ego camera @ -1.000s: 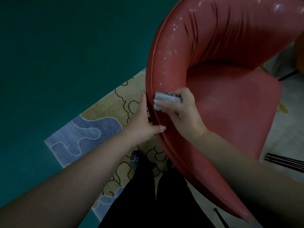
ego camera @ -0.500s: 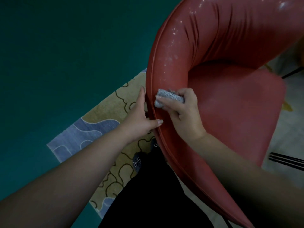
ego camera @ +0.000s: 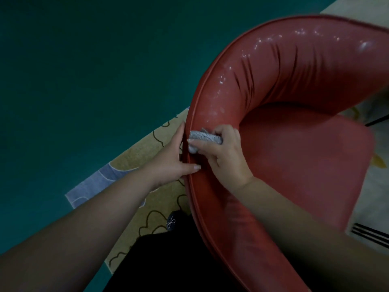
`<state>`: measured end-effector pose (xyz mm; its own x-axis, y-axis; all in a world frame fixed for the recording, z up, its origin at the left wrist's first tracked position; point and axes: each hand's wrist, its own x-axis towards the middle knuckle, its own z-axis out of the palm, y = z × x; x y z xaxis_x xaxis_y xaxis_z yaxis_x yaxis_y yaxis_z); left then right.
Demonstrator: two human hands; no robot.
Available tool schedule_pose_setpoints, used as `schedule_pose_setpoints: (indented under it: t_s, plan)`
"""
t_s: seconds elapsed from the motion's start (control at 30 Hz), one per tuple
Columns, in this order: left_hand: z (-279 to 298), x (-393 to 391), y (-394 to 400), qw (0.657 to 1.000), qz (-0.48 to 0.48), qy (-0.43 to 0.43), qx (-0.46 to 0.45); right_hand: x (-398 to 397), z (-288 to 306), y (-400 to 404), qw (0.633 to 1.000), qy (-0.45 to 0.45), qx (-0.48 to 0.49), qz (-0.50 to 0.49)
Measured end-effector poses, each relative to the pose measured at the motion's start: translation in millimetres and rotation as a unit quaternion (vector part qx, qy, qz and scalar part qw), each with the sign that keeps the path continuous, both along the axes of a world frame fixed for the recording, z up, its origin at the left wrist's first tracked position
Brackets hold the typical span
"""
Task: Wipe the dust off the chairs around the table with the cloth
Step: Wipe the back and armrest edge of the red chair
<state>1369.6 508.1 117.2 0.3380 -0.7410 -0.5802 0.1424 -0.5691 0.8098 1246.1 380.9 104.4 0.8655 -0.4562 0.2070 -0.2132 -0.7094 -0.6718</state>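
Floor, dark green and bare [ego camera: 88,85], fills the whole left side, so there is lots of open room there. Next comes the corner of a yellow rug with blue shapes and dark curly lines [ego camera: 134,157], and its edge runs slanting under the arms. A dark shoe with a small white bow [ego camera: 171,223] stands on the rug, just beside the chair. The left hand [ego camera: 171,159] lies on the outer side of the round red shiny chair [ego camera: 294,157], with straight fingers flat against the piped rim and the thumb hooked over the rim to the inside. Right beside it, the right hand [ego camera: 223,152] curls round a small grey speckled cloth [ego camera: 203,139], bunched up, and presses it on the inner face of the backrest, just below the rim. The two hands are almost touching, with only the rim between them. White dusty specks show higher up on the backrest. The seat is bare to the right. Since a second ago the hands sit at much the same spot on the rim, and more of the chair's top edge shows.
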Motion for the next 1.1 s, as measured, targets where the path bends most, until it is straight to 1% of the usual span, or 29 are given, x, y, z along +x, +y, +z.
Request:
schedule_pose_setpoints:
  t_s: [0.1, 0.2, 0.3, 0.37, 0.47, 0.53, 0.6, 0.7, 0.77, 0.87, 0.93, 1.1]
  plan:
    - [-1, 1, -3, 1.0, 0.009, 0.005, -0.004, 31, 5, -20, 0.999, -0.003, -0.031, -0.02]
    - [0, 7, -10, 1.0, 0.004, -0.005, -0.01, 26, 0, -15, 0.998, -0.015, -0.01, -0.058]
    - [-1, 17, -17, 0.999, -0.024, -0.019, -0.018, 7, -4, 0, 0.998, -0.021, 0.018, -0.048]
    - [-2, 22, -20, 0.999, -0.03, -0.019, -0.015, 16, -4, -6, 0.999, -0.017, 0.016, -0.047]
    - [-7, 29, -23, 0.999, -0.04, -0.01, -0.014, 50, 0, -25, 0.995, -0.018, -0.009, -0.097]
    - [-9, 34, -27, 0.998, -0.048, -0.004, -0.027, 61, 1, -31, 0.991, -0.026, 0.001, -0.13]
    - [-10, 40, -31, 0.998, -0.055, 0.003, -0.032, 53, -1, -26, 0.992, -0.023, 0.006, -0.124]
    - [-11, 47, -34, 0.996, -0.081, -0.008, -0.036, 28, 0, -6, 0.997, 0.0, 0.019, -0.076]
    - [-12, 49, -33, 0.995, -0.091, -0.003, -0.031, 33, 3, -9, 0.998, 0.018, 0.018, -0.057]
    - [-15, 50, -34, 0.996, -0.085, 0.001, -0.012, 73, 10, -35, 0.996, 0.04, -0.024, -0.079]
    - [-16, 52, -35, 0.996, -0.092, 0.007, -0.011, 91, 13, -44, 0.993, 0.036, -0.022, -0.106]
    - [-19, 63, -43, 0.993, -0.118, -0.021, -0.016, 59, 9, -11, 0.994, 0.025, -0.011, -0.108]
